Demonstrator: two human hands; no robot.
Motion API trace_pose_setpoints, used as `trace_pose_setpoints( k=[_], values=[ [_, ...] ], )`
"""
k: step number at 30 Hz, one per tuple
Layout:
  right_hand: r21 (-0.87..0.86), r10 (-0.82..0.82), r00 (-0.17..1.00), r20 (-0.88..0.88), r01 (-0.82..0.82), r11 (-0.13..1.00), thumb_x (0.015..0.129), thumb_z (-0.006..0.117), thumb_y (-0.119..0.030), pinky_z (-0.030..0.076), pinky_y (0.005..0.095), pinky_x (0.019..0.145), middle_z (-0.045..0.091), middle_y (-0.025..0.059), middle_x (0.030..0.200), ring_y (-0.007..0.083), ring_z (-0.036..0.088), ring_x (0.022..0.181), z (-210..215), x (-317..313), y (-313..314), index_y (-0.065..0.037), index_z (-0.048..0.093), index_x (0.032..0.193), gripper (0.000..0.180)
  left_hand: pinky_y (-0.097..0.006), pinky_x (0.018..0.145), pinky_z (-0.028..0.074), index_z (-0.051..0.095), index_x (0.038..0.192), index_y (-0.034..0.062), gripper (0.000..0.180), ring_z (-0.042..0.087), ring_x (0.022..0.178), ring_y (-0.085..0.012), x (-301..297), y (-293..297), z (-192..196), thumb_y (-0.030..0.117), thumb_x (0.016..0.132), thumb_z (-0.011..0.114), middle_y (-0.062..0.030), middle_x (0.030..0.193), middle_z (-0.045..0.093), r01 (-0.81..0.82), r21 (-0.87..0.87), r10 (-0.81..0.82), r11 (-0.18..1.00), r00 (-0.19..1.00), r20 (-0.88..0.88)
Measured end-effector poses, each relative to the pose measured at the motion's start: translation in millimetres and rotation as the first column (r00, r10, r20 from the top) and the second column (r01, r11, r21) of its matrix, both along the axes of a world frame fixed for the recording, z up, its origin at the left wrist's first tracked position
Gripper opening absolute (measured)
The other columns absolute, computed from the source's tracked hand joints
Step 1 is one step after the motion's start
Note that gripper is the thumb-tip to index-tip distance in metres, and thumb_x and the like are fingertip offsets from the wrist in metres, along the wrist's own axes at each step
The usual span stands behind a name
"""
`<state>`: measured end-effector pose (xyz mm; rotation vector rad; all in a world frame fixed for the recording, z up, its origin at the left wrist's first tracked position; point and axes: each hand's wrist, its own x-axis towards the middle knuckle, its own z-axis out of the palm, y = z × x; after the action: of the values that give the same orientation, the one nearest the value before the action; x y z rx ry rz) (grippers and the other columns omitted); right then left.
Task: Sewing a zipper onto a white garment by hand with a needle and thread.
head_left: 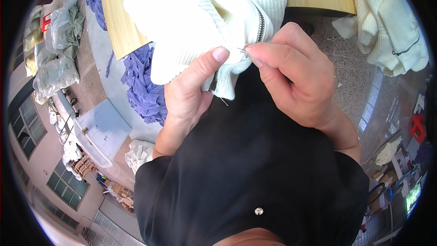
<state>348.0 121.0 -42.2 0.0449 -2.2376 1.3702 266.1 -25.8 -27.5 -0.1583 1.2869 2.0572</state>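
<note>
A cream ribbed-knit garment (182, 27) with a metal zipper (261, 25) lies bunched over the table edge in front of me. My left hand (187, 86) is closed on its lower edge, the thumb on top and the other fingers hidden beneath the cloth. Thumb and forefinger of my right hand (298, 70) pinch a thin needle (241, 49), whose tip points left at the knit beside the zipper. Any thread on the needle is too fine to make out. A few loose thread ends hang from the garment's lower corner.
The garment rests on a light wooden table (117, 23). Purple fabric strips (143, 89) are heaped below its left side. Another cream knit garment (393, 32) hangs at the far right. Filled plastic bags (57, 77) stand on the left, and a red object (417, 128) lies right.
</note>
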Motion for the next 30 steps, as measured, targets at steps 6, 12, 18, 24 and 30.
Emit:
trace_pose_setpoints(
  k=[6,12,18,24,30],
  values=[
    [0.015,0.002,1.000,-0.003,-0.002,1.000,0.073,0.062,0.013,0.041,0.0252,0.050,0.053,0.0066,0.073,0.0156,0.051,0.059,0.8,-0.4,-0.2,0.000,0.065,0.092,0.023,-0.031,0.081,0.049,0.053,0.115,-0.0041,0.041,0.062,0.091,-0.0213,2.5,-1.5,-0.7,0.000,0.077,0.068,-0.0127,0.101,0.063,-0.021,-0.017,0.021,1.000,0.999,0.031],
    [0.007,-0.011,1.000,-0.015,0.012,1.000,0.072,0.062,0.013,0.041,0.0249,0.050,0.054,0.0069,0.073,0.0156,0.051,0.059,-0.2,-0.2,-1.7,0.001,0.065,0.092,0.023,-0.031,0.080,0.049,0.053,0.114,-0.0039,0.041,0.062,0.091,-0.0211,2.1,-2.6,-1.0,0.000,0.077,0.069,-0.0125,0.101,0.063,-0.017,-0.010,0.018,1.000,0.999,0.043],
    [0.004,-0.007,1.000,-0.009,0.007,1.000,0.073,0.061,0.013,0.041,0.0246,0.050,0.054,0.0072,0.073,0.0154,0.051,0.059,0.8,-0.9,-2.1,0.001,0.064,0.092,0.023,-0.031,0.079,0.049,0.054,0.113,-0.0040,0.040,0.062,0.090,-0.0210,2.5,-1.9,-0.4,0.000,0.077,0.069,-0.0122,0.100,0.064,-0.019,-0.009,0.019,1.000,0.999,0.044],
    [-0.017,-0.014,1.000,0.006,0.014,1.000,0.074,0.060,0.013,0.041,0.0245,0.052,0.055,0.0074,0.074,0.0157,0.051,0.060,-0.2,-0.3,-2.2,0.001,0.064,0.093,0.023,-0.031,0.078,0.050,0.055,0.112,-0.0040,0.038,0.063,0.088,-0.0206,1.7,-2.6,-1.7,0.000,0.077,0.069,-0.0122,0.098,0.064,-0.011,0.001,0.011,1.000,0.999,0.042],
    [-0.010,0.006,1.000,0.012,-0.006,1.000,0.074,0.059,0.014,0.041,0.0245,0.052,0.055,0.0073,0.074,0.0155,0.051,0.061,0.3,1.0,-1.2,0.001,0.064,0.093,0.023,-0.031,0.077,0.050,0.055,0.112,-0.0039,0.037,0.063,0.087,-0.0205,3.1,-0.5,0.1,0.000,0.077,0.069,-0.0123,0.098,0.064,-0.026,-0.017,0.027,1.000,0.999,0.045]
  ],
)
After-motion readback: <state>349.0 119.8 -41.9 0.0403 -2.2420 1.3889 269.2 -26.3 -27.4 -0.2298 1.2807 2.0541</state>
